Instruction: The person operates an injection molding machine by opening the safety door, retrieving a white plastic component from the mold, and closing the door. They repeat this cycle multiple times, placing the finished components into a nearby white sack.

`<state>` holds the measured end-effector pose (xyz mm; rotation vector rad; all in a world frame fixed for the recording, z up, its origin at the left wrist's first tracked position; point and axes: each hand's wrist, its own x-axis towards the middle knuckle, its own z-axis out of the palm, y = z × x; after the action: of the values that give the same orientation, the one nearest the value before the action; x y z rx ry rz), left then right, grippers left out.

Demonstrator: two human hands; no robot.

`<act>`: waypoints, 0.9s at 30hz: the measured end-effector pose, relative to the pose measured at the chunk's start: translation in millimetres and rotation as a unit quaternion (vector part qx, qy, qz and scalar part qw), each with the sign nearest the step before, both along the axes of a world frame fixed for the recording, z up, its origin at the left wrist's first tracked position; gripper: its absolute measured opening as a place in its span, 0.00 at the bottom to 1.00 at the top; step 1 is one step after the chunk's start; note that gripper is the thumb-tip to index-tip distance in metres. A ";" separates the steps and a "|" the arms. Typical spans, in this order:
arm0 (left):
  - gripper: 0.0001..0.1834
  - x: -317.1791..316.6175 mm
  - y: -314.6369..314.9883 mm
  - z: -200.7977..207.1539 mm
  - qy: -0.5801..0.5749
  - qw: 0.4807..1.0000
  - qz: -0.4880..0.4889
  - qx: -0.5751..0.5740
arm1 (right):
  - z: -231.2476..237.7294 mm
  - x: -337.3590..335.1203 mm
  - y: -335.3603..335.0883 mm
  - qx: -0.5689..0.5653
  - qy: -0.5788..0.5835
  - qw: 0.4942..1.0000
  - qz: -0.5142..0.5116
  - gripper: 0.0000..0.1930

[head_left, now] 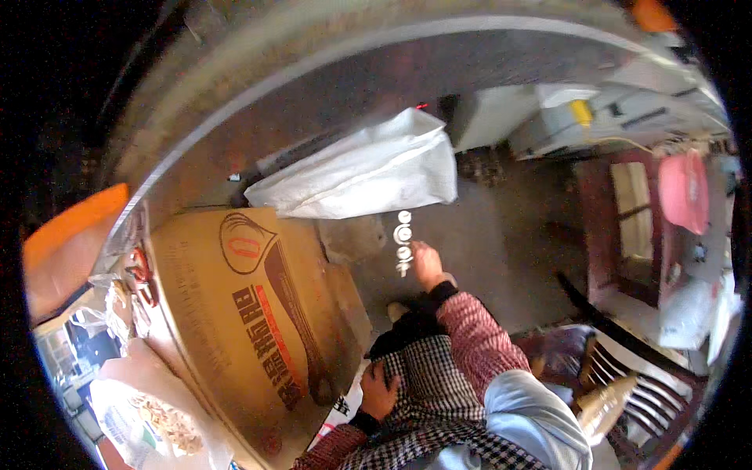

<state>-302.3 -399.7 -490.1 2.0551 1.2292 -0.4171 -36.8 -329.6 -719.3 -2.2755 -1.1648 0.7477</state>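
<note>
Floor (pixel 517 258) was dimly lit | white sack (pixel 360 174) was rendered much brighter | straight edges were bent toward the rim | corners were left black, faintly speckled | fine detail was softened

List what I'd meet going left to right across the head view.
Plastic bag with pale contents, brown cardboard box, left hand, white ringed strip, right hand, pink item.

Carton (pixel 235 329), white sack (pixel 368 168) and slatted chair (pixel 630 342) suggest a cluttered home or storeroom.
</note>
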 end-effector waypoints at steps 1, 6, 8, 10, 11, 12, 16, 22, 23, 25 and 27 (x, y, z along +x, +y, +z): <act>0.29 12.6 7.0 12.4 0.007 0.998 0.064 -0.014 | 53.4 -1.2 -6.4 0.004 0.014 1.000 -0.002 0.09; 0.24 104.4 79.5 173.4 -0.145 0.965 0.174 0.132 | 317.2 -1.6 -66.8 0.256 0.040 0.964 0.052 0.18; 0.20 109.8 102.9 209.3 -0.259 0.923 0.075 0.273 | 387.8 0.3 -79.1 0.301 0.041 0.948 0.097 0.20; 0.16 123.3 115.1 267.7 -0.305 0.924 0.115 0.201 | 440.7 1.9 -89.3 0.307 0.032 0.935 0.177 0.21; 0.13 124.7 119.4 298.5 -0.297 0.931 0.148 0.151 | 470.4 3.5 -88.3 0.330 0.022 0.920 0.211 0.20; 0.11 122.3 121.4 323.4 -0.288 0.934 0.167 0.132 | 499.9 5.0 -85.4 0.353 0.014 0.903 0.245 0.19; 0.06 122.5 107.5 397.9 -0.351 0.894 0.202 0.193 | 579.3 18.9 -73.6 0.371 0.004 0.868 0.330 0.16; 0.07 116.7 90.5 436.7 -0.356 0.869 0.285 0.193 | 611.1 38.6 -51.1 0.384 0.056 0.826 0.409 0.18; 0.07 114.5 88.4 437.5 -0.363 0.863 0.295 0.192 | 615.1 39.3 -49.3 0.387 0.045 0.816 0.427 0.18; 0.07 109.2 82.1 438.8 -0.374 0.851 0.315 0.189 | 625.8 39.6 -45.1 0.386 0.065 0.809 0.438 0.19; 0.08 101.3 76.8 430.7 -0.362 0.858 0.302 0.204 | 642.8 40.1 -37.8 0.377 0.126 0.814 0.425 0.21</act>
<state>-201.0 -322.9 -59.4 1.7207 1.4277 0.9056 3.3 -367.3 -76.4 -0.9208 -1.9128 0.6622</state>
